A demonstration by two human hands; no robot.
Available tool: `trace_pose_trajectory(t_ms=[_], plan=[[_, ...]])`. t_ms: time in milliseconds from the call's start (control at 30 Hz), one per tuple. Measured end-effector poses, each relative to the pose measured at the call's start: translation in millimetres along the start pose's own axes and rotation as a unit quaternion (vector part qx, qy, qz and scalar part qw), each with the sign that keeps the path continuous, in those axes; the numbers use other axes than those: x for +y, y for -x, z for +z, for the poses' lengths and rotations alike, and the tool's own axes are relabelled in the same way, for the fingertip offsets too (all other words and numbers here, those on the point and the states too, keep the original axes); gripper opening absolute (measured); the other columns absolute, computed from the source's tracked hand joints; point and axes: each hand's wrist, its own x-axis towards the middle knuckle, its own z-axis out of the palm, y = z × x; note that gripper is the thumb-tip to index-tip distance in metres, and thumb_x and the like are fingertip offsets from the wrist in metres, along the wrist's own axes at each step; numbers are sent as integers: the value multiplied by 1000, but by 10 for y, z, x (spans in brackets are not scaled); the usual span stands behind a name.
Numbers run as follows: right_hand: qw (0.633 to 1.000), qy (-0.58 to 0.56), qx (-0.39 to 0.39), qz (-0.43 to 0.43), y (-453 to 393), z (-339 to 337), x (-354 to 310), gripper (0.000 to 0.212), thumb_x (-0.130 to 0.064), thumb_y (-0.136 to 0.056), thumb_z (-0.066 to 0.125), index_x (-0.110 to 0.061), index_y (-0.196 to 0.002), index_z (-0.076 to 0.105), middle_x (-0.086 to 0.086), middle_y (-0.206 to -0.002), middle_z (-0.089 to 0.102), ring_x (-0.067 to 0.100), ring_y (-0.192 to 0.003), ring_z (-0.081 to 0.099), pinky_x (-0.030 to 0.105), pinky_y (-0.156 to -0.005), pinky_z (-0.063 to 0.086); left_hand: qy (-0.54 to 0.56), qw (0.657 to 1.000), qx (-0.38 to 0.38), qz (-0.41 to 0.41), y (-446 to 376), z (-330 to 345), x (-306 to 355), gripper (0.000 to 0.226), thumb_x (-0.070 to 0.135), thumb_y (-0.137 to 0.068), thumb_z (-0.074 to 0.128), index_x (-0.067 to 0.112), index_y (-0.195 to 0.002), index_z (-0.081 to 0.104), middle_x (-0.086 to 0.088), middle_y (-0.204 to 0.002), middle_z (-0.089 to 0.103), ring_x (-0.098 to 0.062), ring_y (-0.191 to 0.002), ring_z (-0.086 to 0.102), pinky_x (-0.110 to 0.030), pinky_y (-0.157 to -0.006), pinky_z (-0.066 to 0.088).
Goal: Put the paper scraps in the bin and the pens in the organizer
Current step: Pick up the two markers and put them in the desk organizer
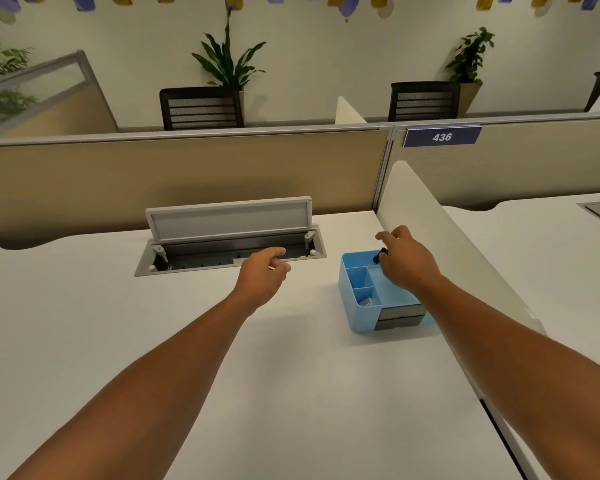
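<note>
Light-blue plastic desk organizer (361, 292) with several open compartments and two dark drawers in its front stands on the wide white desk top (291, 393), close to the white side divider panel (430, 237) at the right. Behind the desk runs a beige partition wall (187, 168) that carries a blue sign with the number 436 (442, 137). In the desk, near this wall, a grey cable tray (229, 252) is sunk, and its lid stands open and upright.

Both bare forearms reach forward over the desk. The right hand (407, 263) hangs over the back compartment of the organizer, index finger stretched out, the other fingers curled around a dark blue pen (378, 257). Only a short end of the pen shows; it points down into the compartment, its long axis nearly upright. The left hand (262, 271) hovers above the desk just before the cable tray, fingers loosely bent, thumb near the fingertips. Something small and pale shows between them, but I cannot tell what it is.
</note>
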Motion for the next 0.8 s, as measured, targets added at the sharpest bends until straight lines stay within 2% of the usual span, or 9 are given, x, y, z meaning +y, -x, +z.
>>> trace_pose_trajectory(t_ms=[133, 333, 400, 500, 567, 667, 800], plan=[[999, -18, 44, 2, 138, -62, -46, 39, -21, -94, 54, -20, -133, 50, 9, -132, 48, 27, -95, 63, 31, -70, 49, 1, 1000, 2, 1, 76, 31, 55, 39, 14, -97, 54, 16, -136, 54, -6, -109, 71, -20, -99, 67, -33, -84, 57], [998, -24, 35, -36, 403, -45, -298, 35, -24, -95, 54, -21, -129, 53, 4, -132, 51, 21, -101, 62, 26, -70, 47, -7, 1000, 6, 20, 299, 63, 210, 38, 15, -97, 53, 17, -135, 55, -6, -112, 70, -21, -101, 65, -37, -90, 57], [998, -20, 32, -58, 485, -48, -411, 35, -24, -93, 56, -22, -128, 54, 4, -130, 52, 21, -102, 61, 26, -70, 48, -11, 999, 16, 29, 397, 45, 242, 37, 16, -97, 54, 17, -134, 57, -5, -116, 68, -20, -101, 65, -35, -88, 56], [995, -40, 48, -83, 640, -63, -580, 35, -25, -93, 55, -22, -128, 54, 3, -130, 50, 20, -101, 60, 29, -69, 54, -48, 995, 63, 64, 570, 0, 246, 34, 18, -96, 56, 18, -129, 61, 1, -125, 61, -9, -91, 59, -26, -82, 49], [991, -46, 64, -109, 762, -59, -693, 36, -24, -92, 56, -23, -128, 53, 4, -131, 48, 21, -98, 61, 30, -68, 57, -63, 990, 101, 75, 682, -50, 207, 30, 17, -94, 58, 20, -124, 64, 0, -128, 57, -8, -87, 58, -26, -81, 48], [986, -49, 72, -143, 941, -66, -866, 40, -25, -91, 59, -24, -130, 51, 4, -134, 47, 21, -98, 62, 29, -68, 57, -68, 986, 138, 69, 863, -147, 126, 26, 19, -93, 59, 21, -118, 66, -1, -129, 54, -14, -95, 60, -26, -78, 49], [979, -69, 82, -176, 1187, -62, -1138, 38, -35, -95, 53, -26, -132, 49, 4, -139, 46, 22, -110, 59, 32, -79, 54, -66, 982, 162, 69, 1094, -274, 16, 23, 20, -92, 61, 23, -114, 65, 0, -130, 53, -14, -98, 60, -27, -78, 51]])
